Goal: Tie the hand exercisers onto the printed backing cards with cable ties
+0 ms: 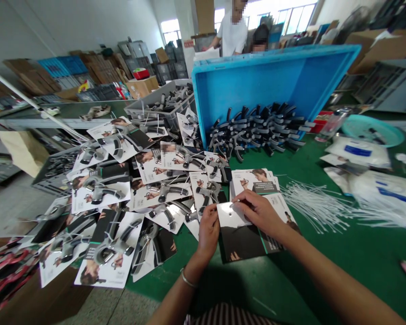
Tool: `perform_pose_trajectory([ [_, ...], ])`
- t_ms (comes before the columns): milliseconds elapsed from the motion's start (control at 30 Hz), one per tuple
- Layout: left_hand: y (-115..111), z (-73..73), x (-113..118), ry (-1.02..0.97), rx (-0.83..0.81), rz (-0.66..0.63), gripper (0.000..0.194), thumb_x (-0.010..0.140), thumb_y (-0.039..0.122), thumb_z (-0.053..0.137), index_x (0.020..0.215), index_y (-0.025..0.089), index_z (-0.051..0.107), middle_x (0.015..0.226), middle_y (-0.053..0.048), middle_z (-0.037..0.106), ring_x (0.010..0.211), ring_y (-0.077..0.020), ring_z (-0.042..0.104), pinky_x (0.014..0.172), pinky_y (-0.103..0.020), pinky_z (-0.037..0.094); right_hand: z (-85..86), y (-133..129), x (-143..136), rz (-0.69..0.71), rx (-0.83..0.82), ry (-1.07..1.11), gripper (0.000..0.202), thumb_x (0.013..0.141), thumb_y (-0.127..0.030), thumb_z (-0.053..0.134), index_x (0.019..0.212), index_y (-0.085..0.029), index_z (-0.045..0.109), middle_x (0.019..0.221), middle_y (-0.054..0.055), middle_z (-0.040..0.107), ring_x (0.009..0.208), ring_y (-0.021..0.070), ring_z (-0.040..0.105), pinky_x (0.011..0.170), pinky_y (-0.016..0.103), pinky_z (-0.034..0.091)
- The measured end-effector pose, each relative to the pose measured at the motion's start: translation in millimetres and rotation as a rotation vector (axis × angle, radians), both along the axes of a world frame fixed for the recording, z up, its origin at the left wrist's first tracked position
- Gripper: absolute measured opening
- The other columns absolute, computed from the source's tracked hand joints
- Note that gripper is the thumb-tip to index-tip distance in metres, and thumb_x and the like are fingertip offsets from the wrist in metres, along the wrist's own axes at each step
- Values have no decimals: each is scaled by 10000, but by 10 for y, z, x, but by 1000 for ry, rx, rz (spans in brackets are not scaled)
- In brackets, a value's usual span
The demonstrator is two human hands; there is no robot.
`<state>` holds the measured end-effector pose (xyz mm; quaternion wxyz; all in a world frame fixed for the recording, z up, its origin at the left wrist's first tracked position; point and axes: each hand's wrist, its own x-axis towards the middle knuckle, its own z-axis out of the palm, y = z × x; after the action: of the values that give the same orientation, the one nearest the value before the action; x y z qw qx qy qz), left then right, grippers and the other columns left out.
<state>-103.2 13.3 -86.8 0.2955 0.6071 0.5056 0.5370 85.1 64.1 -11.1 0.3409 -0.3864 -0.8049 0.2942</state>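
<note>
Striped clothing, bottom edge. Printed card, lower centre: left hand clamped on left side, right hand with fingertips together at top. White ties, right.

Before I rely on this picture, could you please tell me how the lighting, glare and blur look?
Head view: windows washed out; glare on the pale part of the card at the hands; dark shadow on the green table below it; wide-angle stretching and softness towards the edges, as on the red-and-black items.
</note>
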Motion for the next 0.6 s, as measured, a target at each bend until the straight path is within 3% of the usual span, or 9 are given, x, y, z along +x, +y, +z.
perform_pose_trajectory([
  [233, 60, 201, 78, -178, -74, -142, 212, 915, 231, 557, 993, 212, 754, 1082, -82, 665, 1003, -209, 625, 879, -321, 510, 60, -100, 65, -75, -52, 95, 145, 985, -313, 522, 1035, -224, 625, 923, 37, 656, 806, 178, 622, 711, 295, 458],
  [333, 39, 242, 84, -225, -168, -120, 177, 855, 242, 645, 1001, 199, 737, 1025, -68, 699, 942, -204, 643, 860, -317, 515, 45, -107, 77, -56, -52, 100, 146, 990, -317, 513, 1034, -221, 614, 912, 39, 661, 807, 181, 628, 715, 298, 464],
  [467, 71, 191, 121, -408, -308, -71, 231, 759, 252, 732, 974, 171, 703, 837, -20, 712, 743, -166, 645, 723, -279, 527, -1, -70, 25, 31, 87, -68, 114, 980, -260, 514, 1001, -210, 615, 941, 57, 670, 881, 208, 607, 791, 334, 447],
  [600, 42, 187, 116, -364, -276, -15, 127, 775, 233, 693, 883, 174, 729, 770, 4, 681, 729, -147, 612, 699, -243, 494, -5, -77, -2, 46, 138, -117, 103, 980, -254, 509, 995, -208, 601, 950, 66, 671, 887, 214, 599, 800, 341, 436],
])
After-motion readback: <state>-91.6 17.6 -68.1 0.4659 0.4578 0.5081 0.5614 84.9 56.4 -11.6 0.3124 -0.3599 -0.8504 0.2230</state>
